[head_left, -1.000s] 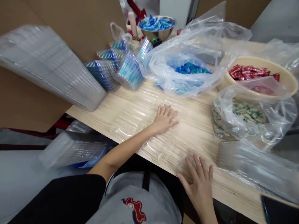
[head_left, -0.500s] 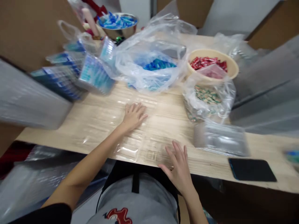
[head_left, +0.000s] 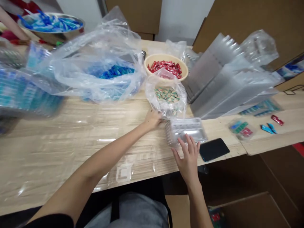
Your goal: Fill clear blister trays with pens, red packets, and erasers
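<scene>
My left hand is at the lower left edge of a clear plastic bag of small green and tan pieces. Its fingertips are blurred and partly hidden there, so its grip does not show. My right hand has its fingers spread at the front of a stack of clear plastic trays, holding nothing. Flat across the table in front of me lie clear, see-through plastic trays.
Behind the bag stands a cream bowl of red packets. A large bag with blue pieces and a metal bowl are to the left. Rightward are a black phone, tall plastic tray stacks and a small filled tray.
The view has turned right. My left hand has left the clear trays on the table and moved right to the bag; my right hand has moved right to the stacked trays.
</scene>
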Available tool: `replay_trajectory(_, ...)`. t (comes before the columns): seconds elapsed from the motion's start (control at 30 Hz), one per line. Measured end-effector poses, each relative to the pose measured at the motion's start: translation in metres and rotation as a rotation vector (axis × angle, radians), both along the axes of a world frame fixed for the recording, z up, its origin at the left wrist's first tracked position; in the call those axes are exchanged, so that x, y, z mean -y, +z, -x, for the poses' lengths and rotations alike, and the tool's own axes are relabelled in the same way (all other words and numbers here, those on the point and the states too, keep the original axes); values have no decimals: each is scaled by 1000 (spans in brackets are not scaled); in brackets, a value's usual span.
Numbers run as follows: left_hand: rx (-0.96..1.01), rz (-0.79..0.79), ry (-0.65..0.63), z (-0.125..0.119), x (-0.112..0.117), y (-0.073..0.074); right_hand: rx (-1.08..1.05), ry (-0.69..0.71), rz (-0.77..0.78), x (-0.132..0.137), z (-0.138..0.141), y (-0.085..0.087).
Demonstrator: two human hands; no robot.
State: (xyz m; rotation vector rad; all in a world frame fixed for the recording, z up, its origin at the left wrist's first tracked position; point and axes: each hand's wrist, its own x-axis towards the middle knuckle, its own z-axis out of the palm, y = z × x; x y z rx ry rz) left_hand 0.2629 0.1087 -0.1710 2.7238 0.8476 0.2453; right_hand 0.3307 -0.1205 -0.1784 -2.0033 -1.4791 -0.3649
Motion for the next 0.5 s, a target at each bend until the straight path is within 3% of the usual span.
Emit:
replay_trajectory(0.13, -69, 32, 79, -29, -1, 3, 4, -25, -10, 7, -1, -6)
replay_trajectory(0.3, -137, 123, 25, -64, -3, 20, 2, -69, -33, 9, 19, -6)
replay_trajectory(0.4, -157, 158, -26, -56, -1, 41, -40, -63, -75, 9, 24, -6)
replay_trajectory(0.5, -40, 139, -85, -27, 20, 66, -140, -63, -139, 17, 12, -7)
